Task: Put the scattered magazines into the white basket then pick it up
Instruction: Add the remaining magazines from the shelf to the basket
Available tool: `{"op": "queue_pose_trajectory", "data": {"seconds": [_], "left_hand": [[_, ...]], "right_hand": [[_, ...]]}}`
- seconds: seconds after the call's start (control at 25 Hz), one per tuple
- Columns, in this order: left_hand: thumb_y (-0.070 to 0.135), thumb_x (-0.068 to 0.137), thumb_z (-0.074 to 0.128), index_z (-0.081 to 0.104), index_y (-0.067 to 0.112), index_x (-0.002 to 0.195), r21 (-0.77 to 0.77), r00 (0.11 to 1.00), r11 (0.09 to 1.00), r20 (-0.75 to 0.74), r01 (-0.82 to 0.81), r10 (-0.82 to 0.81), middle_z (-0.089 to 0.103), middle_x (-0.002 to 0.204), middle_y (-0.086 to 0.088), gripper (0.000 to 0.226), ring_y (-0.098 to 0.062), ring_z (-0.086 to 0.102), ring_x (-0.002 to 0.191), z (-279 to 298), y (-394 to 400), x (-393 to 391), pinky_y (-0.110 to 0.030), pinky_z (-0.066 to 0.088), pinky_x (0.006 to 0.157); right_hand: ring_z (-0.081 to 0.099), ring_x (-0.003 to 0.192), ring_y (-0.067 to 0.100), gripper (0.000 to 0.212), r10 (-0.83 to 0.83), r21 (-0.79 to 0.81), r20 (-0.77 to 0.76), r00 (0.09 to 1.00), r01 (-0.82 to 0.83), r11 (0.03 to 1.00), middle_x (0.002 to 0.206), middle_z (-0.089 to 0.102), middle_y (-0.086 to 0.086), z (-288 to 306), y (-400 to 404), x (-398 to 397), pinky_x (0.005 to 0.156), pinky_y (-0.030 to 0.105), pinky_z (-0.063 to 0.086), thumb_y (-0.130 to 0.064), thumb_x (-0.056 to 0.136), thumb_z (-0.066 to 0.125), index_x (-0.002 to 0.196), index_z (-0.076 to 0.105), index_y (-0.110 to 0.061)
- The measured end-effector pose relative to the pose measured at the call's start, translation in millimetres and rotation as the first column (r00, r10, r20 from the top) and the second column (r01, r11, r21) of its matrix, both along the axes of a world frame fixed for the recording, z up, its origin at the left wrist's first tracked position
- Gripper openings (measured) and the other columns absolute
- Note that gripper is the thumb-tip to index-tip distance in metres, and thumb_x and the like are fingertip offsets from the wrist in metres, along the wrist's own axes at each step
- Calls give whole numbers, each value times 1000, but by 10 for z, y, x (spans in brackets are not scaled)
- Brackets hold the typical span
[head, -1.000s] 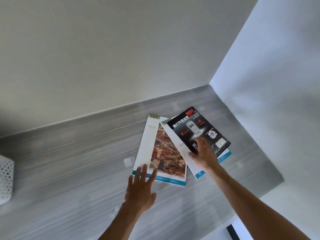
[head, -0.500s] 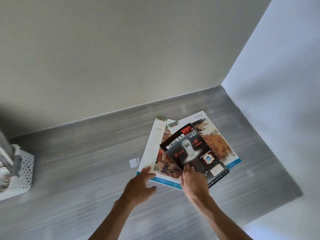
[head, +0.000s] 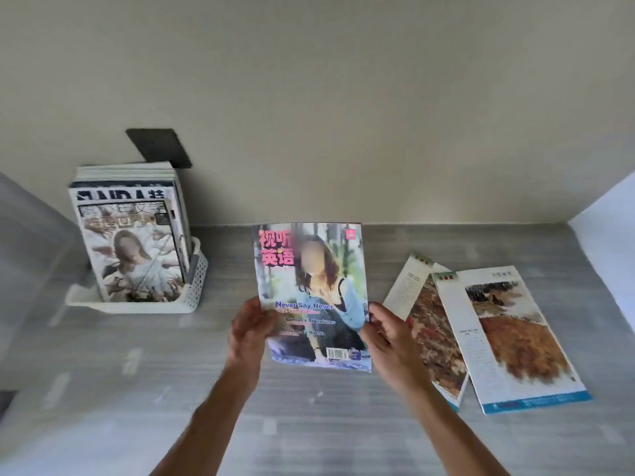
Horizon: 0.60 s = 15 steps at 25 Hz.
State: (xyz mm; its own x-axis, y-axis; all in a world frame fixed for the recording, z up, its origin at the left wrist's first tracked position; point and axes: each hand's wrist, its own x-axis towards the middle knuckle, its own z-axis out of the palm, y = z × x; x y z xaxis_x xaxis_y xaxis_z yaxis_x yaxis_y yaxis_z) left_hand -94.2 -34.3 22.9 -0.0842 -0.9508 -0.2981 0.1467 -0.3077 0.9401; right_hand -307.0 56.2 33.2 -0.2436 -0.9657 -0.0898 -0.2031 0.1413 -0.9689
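Glossy and pink-lettered, the magazine [head: 311,290] is held upright off the grey counter [head: 103,372], the left hand [head: 249,329] and right hand [head: 385,333] pinching its lower corners, likely to slot it on edge. The white basket [head: 197,280], far left, holds others standing. Two magazines [head: 481,331] lie flat at right, overlapping.
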Motion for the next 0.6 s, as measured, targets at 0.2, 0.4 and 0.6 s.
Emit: {"op": "queue_pose_trajectory", "data": {"seconds": [0.2, 0.4, 0.6], "left_hand": [[-17, 85, 58, 69, 4, 88, -188, 956, 976, 250, -110, 156, 73, 65, 10, 24, 1, 63, 59, 40, -138, 717, -13, 49, 56], [-1, 87, 67, 74, 17, 82, -160, 803, 985, 578, -62, 144, 75, 73, -3, 20, -19, 72, 69, -199, 7, 1259, -25, 47, 58], [-3, 85, 68, 72, 32, 74, -251, 840, 956, 477, -152, 259, 68, 58, 14, 36, 5, 56, 54, 51, -451, 1784, -17, 41, 50]], "right_hand": [[60, 63, 13, 17, -46, -26, 43, 998, 47, 999, 78, 72, 11, -161, -456, 462, 61, 25, 45, -11, 94, 63, 95, 70, -27], [42, 54, 22, 21, 66, 139, -236, 969, -33, 990, 58, 54, 15, -420, -570, 1103, 55, 40, 40, -14, 96, 59, 78, 57, -3], [49, 56, 33, 15, 30, 35, -188, 982, -24, 999, 64, 61, 13, -2, -1141, 1597, 53, 40, 43, -14, 94, 59, 80, 54, -11]]}}
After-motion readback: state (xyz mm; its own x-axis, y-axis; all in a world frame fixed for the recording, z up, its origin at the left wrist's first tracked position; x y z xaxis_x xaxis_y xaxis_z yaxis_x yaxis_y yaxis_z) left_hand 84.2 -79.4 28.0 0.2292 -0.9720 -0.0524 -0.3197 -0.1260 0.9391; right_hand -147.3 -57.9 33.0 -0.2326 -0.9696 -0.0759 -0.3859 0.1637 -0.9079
